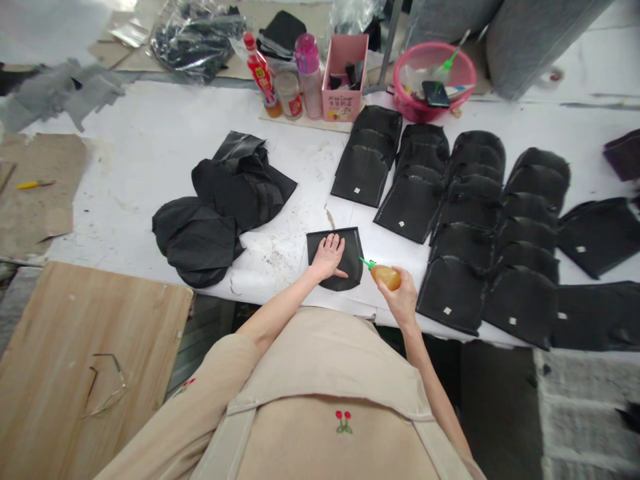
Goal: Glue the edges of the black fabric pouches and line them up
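Note:
Flat on a black fabric piece (320,272) lies my left hand (329,256), its fingers spread. The piece has a straight far edge and a rounded near edge. My right hand (401,297) is wrapped round a squeeze bottle (386,276) of amber liquid, held tilted. The bottle's thin green nozzle points left, with its tip at the right edge of the black piece. To the left is a loose heap of black fabric pieces (200,233). On the right, overlapping black pieces (453,287) lie in rows, some with a small white label.
At the back stand a red-capped bottle (259,73), a glass jar (289,95), a pink-lidded bottle (310,80), a pink box (343,103) and a pink basin (433,67) holding a phone. Glasses (120,380) rest on a wooden board (150,300). A yellow cutter (29,185) lies on cardboard.

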`<action>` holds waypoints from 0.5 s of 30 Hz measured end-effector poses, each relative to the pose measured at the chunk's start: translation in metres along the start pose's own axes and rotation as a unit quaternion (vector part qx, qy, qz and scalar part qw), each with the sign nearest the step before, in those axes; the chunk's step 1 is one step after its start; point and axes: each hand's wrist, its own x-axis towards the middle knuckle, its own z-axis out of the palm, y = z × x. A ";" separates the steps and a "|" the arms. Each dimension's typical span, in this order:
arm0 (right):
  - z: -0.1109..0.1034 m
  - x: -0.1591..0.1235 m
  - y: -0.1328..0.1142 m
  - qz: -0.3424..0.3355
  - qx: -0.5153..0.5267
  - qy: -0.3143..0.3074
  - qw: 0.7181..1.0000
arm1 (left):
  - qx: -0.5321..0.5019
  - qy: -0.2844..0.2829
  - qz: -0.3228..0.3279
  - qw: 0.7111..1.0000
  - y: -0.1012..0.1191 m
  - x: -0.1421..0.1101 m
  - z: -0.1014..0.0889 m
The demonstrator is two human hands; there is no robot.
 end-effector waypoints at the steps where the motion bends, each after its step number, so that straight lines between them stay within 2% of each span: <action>1: 0.000 -0.003 0.000 0.004 0.001 0.001 1.000 | 0.001 -0.004 0.000 1.000 0.000 0.000 0.000; 15: -0.008 -0.033 0.004 0.026 0.009 0.016 0.999 | 0.000 -0.009 0.000 1.000 -0.001 0.001 -0.001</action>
